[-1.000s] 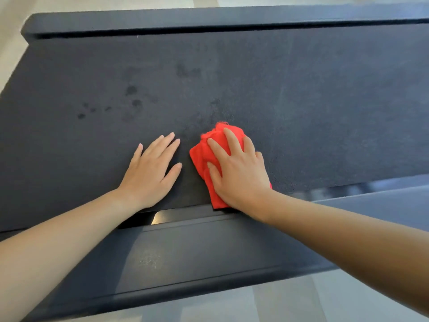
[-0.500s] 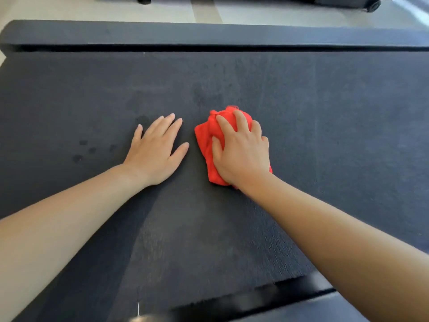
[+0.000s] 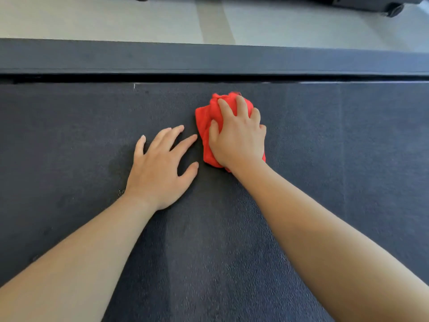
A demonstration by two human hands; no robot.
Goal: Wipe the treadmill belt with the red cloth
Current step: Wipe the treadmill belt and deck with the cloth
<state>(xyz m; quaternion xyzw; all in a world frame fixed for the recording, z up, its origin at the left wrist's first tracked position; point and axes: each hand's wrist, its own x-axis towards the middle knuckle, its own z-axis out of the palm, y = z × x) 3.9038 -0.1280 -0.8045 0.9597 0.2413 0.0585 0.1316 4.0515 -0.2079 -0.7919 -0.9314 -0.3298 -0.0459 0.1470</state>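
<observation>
Right hand [image 3: 238,135] clamps the bunched red cloth [image 3: 204,122] on the treadmill belt [image 3: 69,135]; at eight o'clock, left hand [image 3: 160,168] lies flat, fingers apart

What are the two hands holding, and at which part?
The right hand presses and grips the bunched red cloth from above, fingers over its top. The left hand holds nothing; it lies flat on the treadmill belt.

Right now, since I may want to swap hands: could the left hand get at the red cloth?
Probably yes. The left hand lies flat and empty on the belt just beside the red cloth, with bare belt between. The right hand covers most of the cloth, leaving its left edge exposed.
</observation>
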